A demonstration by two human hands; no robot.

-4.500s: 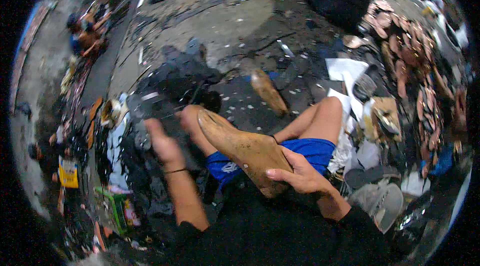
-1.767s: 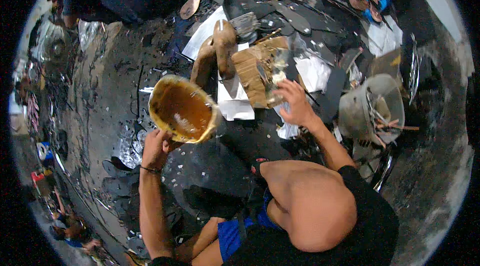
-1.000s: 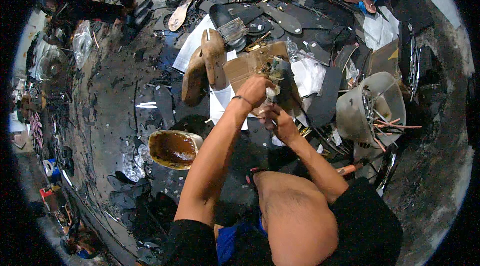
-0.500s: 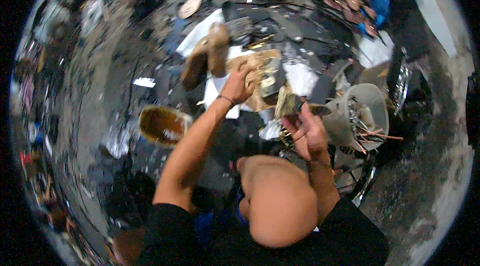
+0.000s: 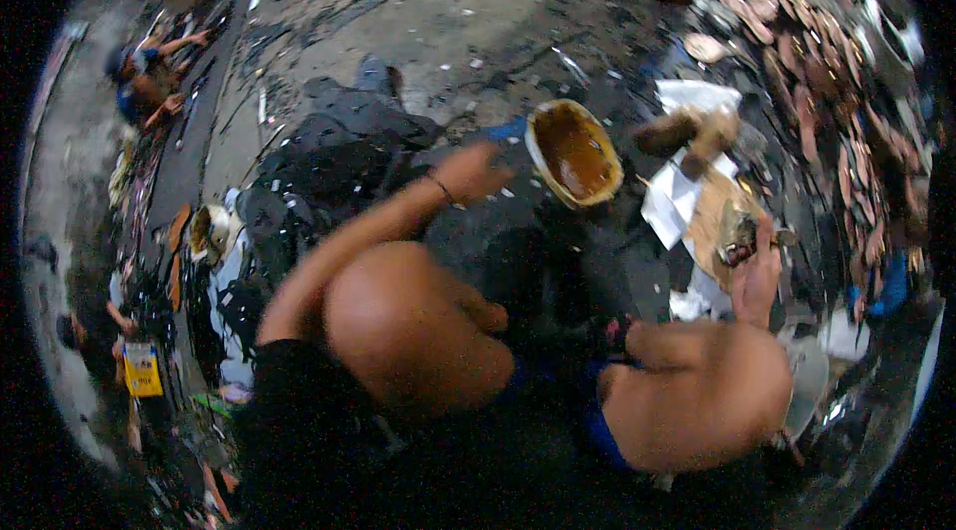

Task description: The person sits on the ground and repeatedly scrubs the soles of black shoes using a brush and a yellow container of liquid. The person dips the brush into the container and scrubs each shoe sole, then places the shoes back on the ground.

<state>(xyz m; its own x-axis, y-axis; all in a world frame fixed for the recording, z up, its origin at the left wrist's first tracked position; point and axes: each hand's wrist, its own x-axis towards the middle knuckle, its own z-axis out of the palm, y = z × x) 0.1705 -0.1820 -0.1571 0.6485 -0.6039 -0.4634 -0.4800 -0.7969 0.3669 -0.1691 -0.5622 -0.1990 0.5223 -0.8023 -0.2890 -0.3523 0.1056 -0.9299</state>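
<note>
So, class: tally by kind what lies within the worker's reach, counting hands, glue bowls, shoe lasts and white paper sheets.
Hands: 2, the left hand and the right hand
Glue bowl: 1
Shoe lasts: 2
White paper sheets: about 3; overlapping
Total: about 8

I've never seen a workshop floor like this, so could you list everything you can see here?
Glue bowl: one, yellowish rim with brown contents, on the floor, centre right.
Brown board: one, tan, on white sheets, right.
White paper sheets: several, white, under the board.
Wooden shoe forms: two, brown, beyond the board.
Flat sole pieces: many, reddish brown, in rows at upper right.
Dark cloth heap: one, black, left of the bowl.
Other person: one, seated far upper left.
Left hand: beside the bowl's left rim; contact unclear.
Right hand: holding a small dark item, too blurred to name, at the board.
</note>
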